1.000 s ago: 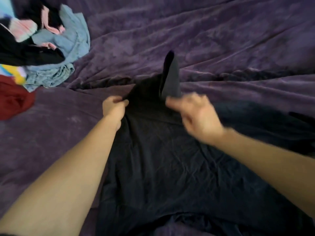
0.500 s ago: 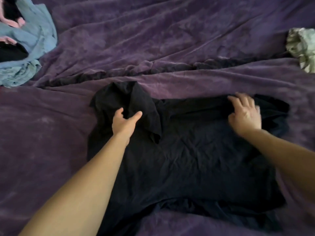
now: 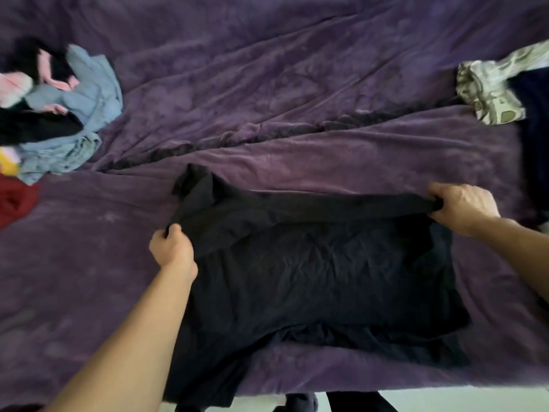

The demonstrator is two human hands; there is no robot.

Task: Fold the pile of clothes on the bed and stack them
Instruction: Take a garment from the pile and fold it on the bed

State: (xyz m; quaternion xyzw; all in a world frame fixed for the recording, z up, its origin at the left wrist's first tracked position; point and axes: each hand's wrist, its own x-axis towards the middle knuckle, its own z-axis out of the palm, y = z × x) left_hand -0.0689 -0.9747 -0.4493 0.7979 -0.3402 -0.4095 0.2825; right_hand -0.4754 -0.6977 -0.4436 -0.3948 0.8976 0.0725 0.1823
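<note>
A black shirt [image 3: 312, 272] lies spread on the purple bed cover [image 3: 267, 99], its lower part hanging over the near edge. My left hand [image 3: 172, 248] grips its left side near a rumpled sleeve. My right hand [image 3: 463, 205] grips the far right corner. Between the two hands the far edge is lifted and stretched into a taut band. A heap of unfolded clothes [image 3: 56, 108], with blue, pink, black, yellow and red pieces, sits at the far left.
A patterned cream and green garment [image 3: 490, 93] lies at the far right beside a dark navy cloth [image 3: 534, 138]. The bed's near edge runs along the bottom, with pale floor [image 3: 475, 401] below it. Deep folds cross the cover's middle.
Both hands went from lying on the shirt to gripping its far edge at left and right. That edge has lifted off the bed and pulled taut. The view widened to show both side heaps.
</note>
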